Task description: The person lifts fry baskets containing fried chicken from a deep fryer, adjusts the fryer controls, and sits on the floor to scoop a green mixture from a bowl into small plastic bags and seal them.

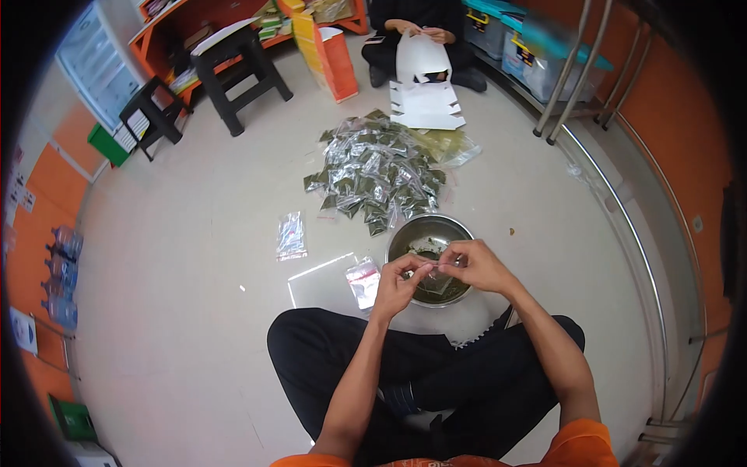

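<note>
Over a steel bowl (392, 241) with dark green bits inside, my left hand (401, 286) and my right hand (472, 266) meet. Both are closed, pinching the top edge of a small clear plastic bag (434, 285) between thumbs and fingers. What the bag holds is hard to separate from the green in the bowl behind it. Just left of the bowl lies a pack of clear bags (363, 282) with a red strip. Another pack of bags (292, 235) rests farther left. Beyond the bowl, a large heap of filled green bags (377, 171) covers the floor.
Another person (424, 39) sits beyond the heap, hands on a white cut sheet (424, 101). An orange and yellow paper bag (334, 66) and a black stool (237, 74) stand at the back left. Metal rack legs (572, 70) and storage bins (537, 62) line the right.
</note>
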The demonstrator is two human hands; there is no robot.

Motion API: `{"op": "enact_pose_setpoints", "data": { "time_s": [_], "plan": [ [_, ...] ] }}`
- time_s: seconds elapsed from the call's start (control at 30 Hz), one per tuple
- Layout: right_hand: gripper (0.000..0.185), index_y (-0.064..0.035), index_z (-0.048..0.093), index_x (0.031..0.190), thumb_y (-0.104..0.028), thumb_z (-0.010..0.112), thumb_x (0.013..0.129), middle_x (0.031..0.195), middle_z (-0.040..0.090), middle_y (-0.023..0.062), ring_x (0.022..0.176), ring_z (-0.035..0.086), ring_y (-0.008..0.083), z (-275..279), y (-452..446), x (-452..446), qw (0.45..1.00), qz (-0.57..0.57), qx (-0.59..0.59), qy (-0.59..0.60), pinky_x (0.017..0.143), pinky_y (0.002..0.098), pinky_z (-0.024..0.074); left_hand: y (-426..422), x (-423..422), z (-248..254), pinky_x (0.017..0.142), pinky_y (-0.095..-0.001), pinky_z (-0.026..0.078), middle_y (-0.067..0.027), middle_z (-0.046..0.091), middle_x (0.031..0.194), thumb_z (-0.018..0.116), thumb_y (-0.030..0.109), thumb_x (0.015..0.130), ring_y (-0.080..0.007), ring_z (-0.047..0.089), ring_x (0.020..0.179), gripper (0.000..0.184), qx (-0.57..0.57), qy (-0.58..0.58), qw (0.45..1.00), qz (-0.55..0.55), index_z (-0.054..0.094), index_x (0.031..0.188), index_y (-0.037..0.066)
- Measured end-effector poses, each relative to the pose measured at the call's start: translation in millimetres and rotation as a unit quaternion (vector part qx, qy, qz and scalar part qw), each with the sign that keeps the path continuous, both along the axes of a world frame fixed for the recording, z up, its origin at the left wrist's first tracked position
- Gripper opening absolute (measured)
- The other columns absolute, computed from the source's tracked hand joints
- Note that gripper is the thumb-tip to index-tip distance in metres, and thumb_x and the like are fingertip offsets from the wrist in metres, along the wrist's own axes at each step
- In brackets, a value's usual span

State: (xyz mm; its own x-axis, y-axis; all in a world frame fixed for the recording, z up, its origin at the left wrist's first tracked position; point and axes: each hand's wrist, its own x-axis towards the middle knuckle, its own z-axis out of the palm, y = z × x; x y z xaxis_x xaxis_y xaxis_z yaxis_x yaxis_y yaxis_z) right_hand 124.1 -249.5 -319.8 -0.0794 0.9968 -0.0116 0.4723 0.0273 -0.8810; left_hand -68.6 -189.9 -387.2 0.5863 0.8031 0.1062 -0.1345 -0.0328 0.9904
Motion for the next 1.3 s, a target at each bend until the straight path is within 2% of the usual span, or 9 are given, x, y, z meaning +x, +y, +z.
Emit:
{"op": "enact_pose_setpoints", "data": {
  "time_s": [0.3, 0.47, 0.57, 0.73, 0.93, 1.03, 1.13, 1.2, 1.3],
  "plan": [
    [0.012, -0.0008, 0.066, 0.086, -0.012, 0.069, 0.090, 0.069, 0.060, -0.0013, 0.066, 0.052, 0.0058, 9, -5, 16, 0.992, 0.063, -0.106, -0.035, 0.061, 0.0241, 0.0423, 3, -4, 3, 0.082, -0.0276, 0.048, -0.0069, 0.073, 0.090, 0.067, 0.015, 0.093, -0.0111, 0.063, 0.084, 0.020, 0.020, 0.027, 0.998, -0.058, 0.073, 0.103, -0.001],
    [0.007, -0.0022, 0.067, 0.086, -0.009, 0.068, 0.088, 0.071, 0.062, -0.0015, 0.064, 0.054, 0.0064, 7, -1, 8, 0.974, 0.039, -0.196, 0.107, 0.061, 0.0232, 0.0432, 9, -18, 19, 0.084, -0.0298, 0.049, -0.0090, 0.073, 0.095, 0.067, 0.021, 0.093, -0.0123, 0.064, 0.090, 0.025, 0.019, 0.139, 0.989, -0.054, 0.073, 0.103, -0.001],
    [0.003, -0.0026, 0.069, 0.087, -0.004, 0.068, 0.085, 0.074, 0.066, -0.0004, 0.065, 0.057, 0.0066, 8, 2, 7, 0.970, 0.030, -0.205, 0.128, 0.062, 0.0224, 0.0453, 11, -17, 9, 0.077, -0.0306, 0.050, -0.0099, 0.073, 0.094, 0.068, 0.026, 0.092, -0.0132, 0.064, 0.086, 0.030, 0.056, 0.035, 0.998, 0.021, 0.072, 0.106, 0.000],
    [0.006, -0.0007, 0.070, 0.090, -0.002, 0.069, 0.084, 0.078, 0.069, 0.0048, 0.070, 0.064, 0.0099, -1, 1, 4, 0.939, 0.083, -0.306, 0.129, 0.063, 0.0240, 0.0499, 31, -23, -3, 0.077, -0.0270, 0.050, -0.0070, 0.069, 0.097, 0.061, 0.033, 0.098, -0.0136, 0.064, 0.085, 0.037, -0.112, -0.110, 0.964, 0.213, 0.065, 0.113, -0.001],
    [0.023, 0.0062, 0.064, 0.107, -0.013, 0.061, 0.096, 0.096, 0.070, 0.0149, 0.083, 0.069, 0.0194, 3, 34, 2, 0.914, -0.175, -0.128, 0.343, 0.073, 0.0273, 0.0551, 40, -30, -15, 0.067, -0.0255, 0.047, -0.0031, 0.066, 0.088, 0.056, 0.034, 0.100, -0.0110, 0.062, 0.076, 0.033, -0.225, -0.162, 0.883, 0.380, 0.066, 0.097, 0.003],
    [0.031, 0.0089, 0.061, 0.111, -0.020, 0.056, 0.100, 0.100, 0.070, 0.0176, 0.088, 0.070, 0.0222, -19, 22, 17, 0.934, -0.175, -0.134, 0.279, 0.077, 0.0265, 0.0569, 40, -28, -23, 0.068, -0.0249, 0.047, -0.0029, 0.065, 0.086, 0.057, 0.029, 0.099, -0.0102, 0.060, 0.074, 0.029, -0.222, -0.137, 0.879, 0.400, 0.065, 0.095, 0.001],
    [0.029, 0.0093, 0.061, 0.113, -0.015, 0.058, 0.098, 0.100, 0.070, 0.0179, 0.087, 0.070, 0.0223, -17, 8, 6, 0.942, -0.152, -0.178, 0.240, 0.077, 0.0276, 0.0571, 37, -31, -28, 0.075, -0.0317, 0.052, -0.0118, 0.067, 0.088, 0.063, 0.022, 0.092, -0.0209, 0.067, 0.082, 0.021, -0.067, 0.013, 0.892, 0.448, 0.065, 0.099, 0.002],
    [0.027, 0.0092, 0.061, 0.113, -0.014, 0.058, 0.098, 0.098, 0.070, 0.0179, 0.085, 0.071, 0.0224, -10, 5, -2, 0.954, -0.118, -0.179, 0.210, 0.076, 0.0279, 0.0572, 46, -36, -31, 0.079, -0.0392, 0.053, -0.0155, 0.064, 0.106, 0.066, 0.018, 0.086, -0.0298, 0.065, 0.094, 0.032, 0.115, 0.280, 0.890, 0.342, 0.060, 0.114, 0.004],
    [0.026, 0.0104, 0.062, 0.110, -0.011, 0.059, 0.097, 0.094, 0.071, 0.0176, 0.082, 0.071, 0.0217, -3, -2, -9, 0.964, -0.099, -0.162, 0.185, 0.076, 0.0280, 0.0574, 62, -40, 0, 0.086, -0.0469, 0.052, -0.0175, 0.061, 0.114, 0.061, 0.016, 0.085, -0.0352, 0.061, 0.106, 0.036, 0.132, 0.471, 0.857, 0.161, 0.059, 0.120, 0.008]
  ]
}}
